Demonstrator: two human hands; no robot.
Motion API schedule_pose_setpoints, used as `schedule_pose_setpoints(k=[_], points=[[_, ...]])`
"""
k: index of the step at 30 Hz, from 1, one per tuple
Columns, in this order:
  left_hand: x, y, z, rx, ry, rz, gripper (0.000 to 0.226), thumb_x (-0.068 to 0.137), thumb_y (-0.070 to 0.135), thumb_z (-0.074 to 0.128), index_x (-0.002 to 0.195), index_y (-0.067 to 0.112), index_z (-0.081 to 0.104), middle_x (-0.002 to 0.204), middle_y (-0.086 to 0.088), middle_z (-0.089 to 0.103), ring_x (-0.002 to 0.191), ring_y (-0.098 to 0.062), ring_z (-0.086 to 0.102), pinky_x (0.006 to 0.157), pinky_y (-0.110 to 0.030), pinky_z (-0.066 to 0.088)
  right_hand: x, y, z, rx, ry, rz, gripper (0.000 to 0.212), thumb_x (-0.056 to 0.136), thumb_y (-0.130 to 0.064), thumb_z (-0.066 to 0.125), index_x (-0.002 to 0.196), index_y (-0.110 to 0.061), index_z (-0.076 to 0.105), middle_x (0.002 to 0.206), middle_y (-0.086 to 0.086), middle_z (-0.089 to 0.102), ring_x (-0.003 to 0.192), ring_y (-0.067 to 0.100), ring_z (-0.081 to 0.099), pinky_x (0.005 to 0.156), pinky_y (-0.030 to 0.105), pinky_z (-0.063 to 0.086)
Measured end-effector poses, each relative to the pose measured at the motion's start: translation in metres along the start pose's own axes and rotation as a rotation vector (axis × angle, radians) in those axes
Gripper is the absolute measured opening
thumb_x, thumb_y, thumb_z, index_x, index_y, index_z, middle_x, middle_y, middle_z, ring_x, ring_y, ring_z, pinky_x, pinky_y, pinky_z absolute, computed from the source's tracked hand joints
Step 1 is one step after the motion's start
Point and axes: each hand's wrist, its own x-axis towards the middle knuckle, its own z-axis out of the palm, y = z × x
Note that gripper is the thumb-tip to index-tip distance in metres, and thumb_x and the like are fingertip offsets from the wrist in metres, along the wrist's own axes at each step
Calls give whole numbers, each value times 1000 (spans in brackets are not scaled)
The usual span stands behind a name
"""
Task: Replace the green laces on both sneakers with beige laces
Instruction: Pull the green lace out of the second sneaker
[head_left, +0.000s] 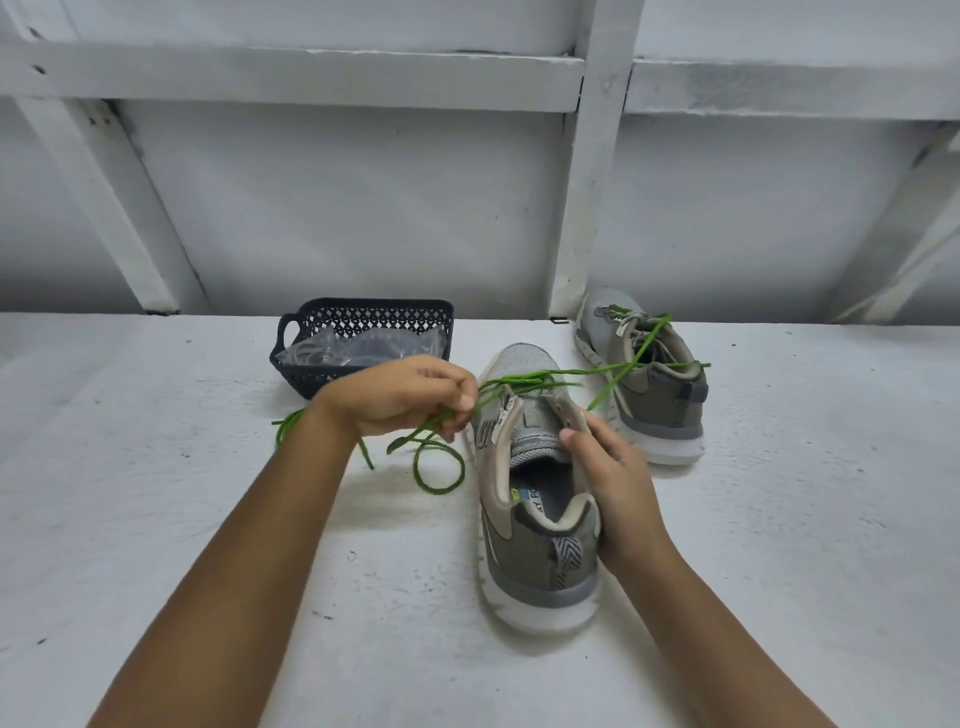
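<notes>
White painted boards make up the table and the wall behind it, crossed by wooden battens. On the table stands the near sneaker, grey with a white sole, heel toward the person and toe pointing away. The right hand grips it from the right side, thumb over the collar beside the tongue, fingers wrapped round the outer wall. The far sneaker sits just behind and to the right, close to the wall, with its own green lace loose across the opening. To the left, near the wall, is a dark blue basket with a lattice wall, holding clear plastic bags; what is in them cannot be told. The left hand is closed in a pinch, fingertips together on the green lace of the near sneaker. That lace runs from the eyelets at the front of the shoe to the pinch, then drops in loops onto the table below the hand, one end trailing past the wrist.
</notes>
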Motion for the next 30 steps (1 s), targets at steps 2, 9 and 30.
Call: schedule_pose_setpoints(k=[2,9,30], points=[[-11,4,-4,35,-139,-42,16,77,22,59,64,19,67,62,1,57,59,-12,54,61,-22,47,0,0,1,-7,0,-3,46,75,-21,61,121,-13,63,116,6,68,111,21,62,98,37,48],[16,10,14,563,394,-330,31,99,32,44,94,9,65,79,0,62,69,-11,58,64,-24,48,-1,-2,0,2,-6,-6,35,87,-9,60,121,-12,63,117,6,67,113,22,61,99,38,47],[11,-13,31,-522,844,35,29,91,10,32,63,13,40,51,0,57,58,-18,66,59,-30,52,-4,-4,3,-9,33,30,29,89,-10,59,117,-13,65,113,8,68,108,23,62,96,37,48]])
